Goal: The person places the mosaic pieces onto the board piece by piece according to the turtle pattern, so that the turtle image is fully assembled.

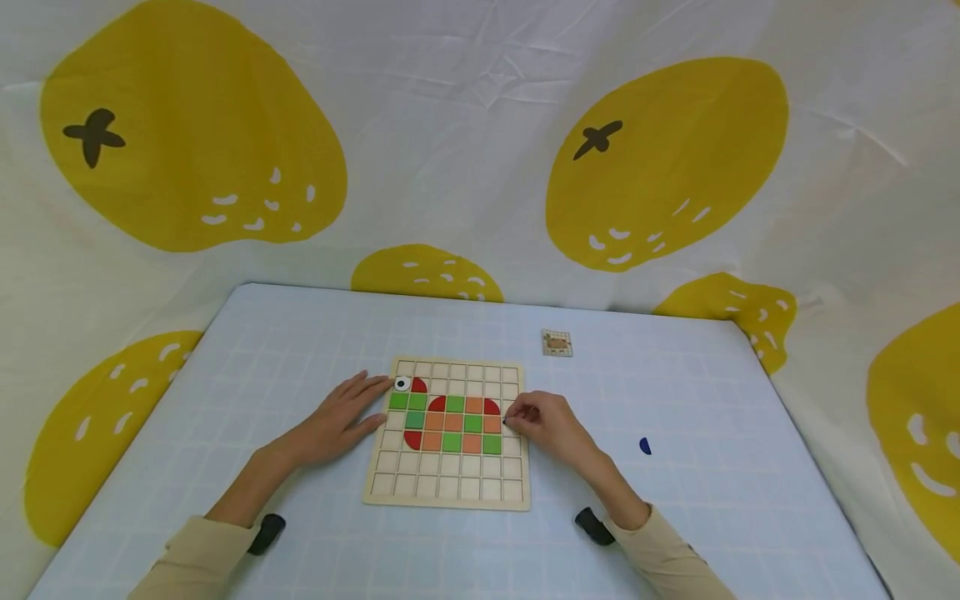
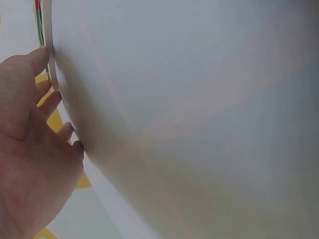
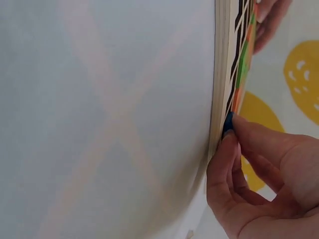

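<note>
A square wooden grid board (image 1: 448, 487) lies on the table, its middle cells filled with green, orange and red pieces. Near its top left corner sits a white eye piece (image 1: 402, 383). My left hand (image 1: 333, 423) rests at the board's left edge with fingers extended, fingertips right at the rim. At the board's right edge, my right hand (image 1: 551, 423) pinches a small dark blue piece (image 3: 229, 122) between thumb and index finger, beside the row of orange and green squares. The fingers hide most of that piece.
A second dark blue half-round piece (image 1: 645, 446) lies on the table to the right. Behind the board is a small picture card (image 1: 557, 342) with a brown figure on a grid. A white cloth with yellow fruit shapes (image 1: 667, 158) hangs behind the table.
</note>
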The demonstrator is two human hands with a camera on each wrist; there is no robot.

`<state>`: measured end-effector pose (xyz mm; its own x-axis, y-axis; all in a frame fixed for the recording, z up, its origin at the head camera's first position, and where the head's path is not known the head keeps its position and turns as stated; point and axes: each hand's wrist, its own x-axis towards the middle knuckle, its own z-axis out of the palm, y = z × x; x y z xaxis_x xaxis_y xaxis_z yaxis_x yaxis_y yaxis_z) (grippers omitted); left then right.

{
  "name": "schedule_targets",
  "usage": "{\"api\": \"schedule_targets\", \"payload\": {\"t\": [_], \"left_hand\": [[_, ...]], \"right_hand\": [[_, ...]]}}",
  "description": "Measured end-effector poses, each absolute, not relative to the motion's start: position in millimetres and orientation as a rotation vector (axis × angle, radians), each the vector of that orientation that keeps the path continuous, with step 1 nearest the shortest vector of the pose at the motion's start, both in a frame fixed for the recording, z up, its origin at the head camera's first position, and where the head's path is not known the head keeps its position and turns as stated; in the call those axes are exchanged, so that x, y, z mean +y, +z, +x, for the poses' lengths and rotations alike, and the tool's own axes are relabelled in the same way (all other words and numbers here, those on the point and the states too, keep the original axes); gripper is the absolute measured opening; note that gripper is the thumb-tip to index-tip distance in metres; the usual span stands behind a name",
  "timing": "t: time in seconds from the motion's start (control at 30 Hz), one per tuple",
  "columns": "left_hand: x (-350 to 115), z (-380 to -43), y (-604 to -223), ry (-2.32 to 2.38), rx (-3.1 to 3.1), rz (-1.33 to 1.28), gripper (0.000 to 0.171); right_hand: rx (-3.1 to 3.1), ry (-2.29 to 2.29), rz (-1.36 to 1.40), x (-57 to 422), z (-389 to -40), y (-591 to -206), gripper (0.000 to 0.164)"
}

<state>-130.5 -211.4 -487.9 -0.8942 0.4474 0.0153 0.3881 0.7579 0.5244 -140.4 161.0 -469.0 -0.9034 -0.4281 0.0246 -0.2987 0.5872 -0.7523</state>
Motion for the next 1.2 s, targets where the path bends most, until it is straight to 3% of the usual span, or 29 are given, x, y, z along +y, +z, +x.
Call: {"api": "schedule_targets", "payload": {"t": [0.23,0.57,1.2], "left_hand": [[-208.8,-132.8,-489.3,0.806,2.84,0.694,0.062],[-208.9,-130.6,-490.6,0.812,2.844,0.679,0.062],[-211.6,-127.6,-486.8,0.815,2.844,0.664,0.061]], "right_hand": [[2.679,-1.206,-0.488,160.0,-136.4,-466.8,0.005],[2.712,-1.162,-0.522,172.1,-133.0,-464.6,0.005],[2.899,-1.135,-0.39,245.5,-114.8,-460.0,0.012]]}}
